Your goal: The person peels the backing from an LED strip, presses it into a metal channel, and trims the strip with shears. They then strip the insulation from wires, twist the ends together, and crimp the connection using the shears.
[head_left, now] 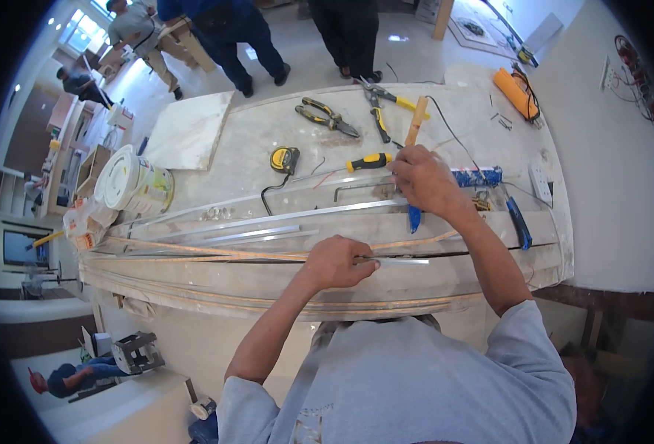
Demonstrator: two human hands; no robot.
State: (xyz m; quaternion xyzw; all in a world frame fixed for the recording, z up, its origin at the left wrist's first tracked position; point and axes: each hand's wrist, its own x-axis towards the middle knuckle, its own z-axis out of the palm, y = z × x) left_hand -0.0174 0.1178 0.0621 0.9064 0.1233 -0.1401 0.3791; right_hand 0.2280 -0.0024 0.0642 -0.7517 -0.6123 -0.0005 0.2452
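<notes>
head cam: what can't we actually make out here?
- What the right hand grips: its back hides the fingers.
- Near end of the thin metal strip: inside the left hand.
- Label on the white bucket: too small and warped by the fisheye.
- Blue-handled tool: partly behind the right wrist.

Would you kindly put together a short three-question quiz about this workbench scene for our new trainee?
1. True or false: the left hand pinches a thin silver metal strip.
2. Which lies nearest the right hand? A) white plastic bucket B) yellow-and-black-handled screwdriver C) orange cylindrical tool
3. Fill in: the round yellow tape measure lies on the pale dusty ______.

Key: 1 true; 2 B; 3 workbench.
</notes>
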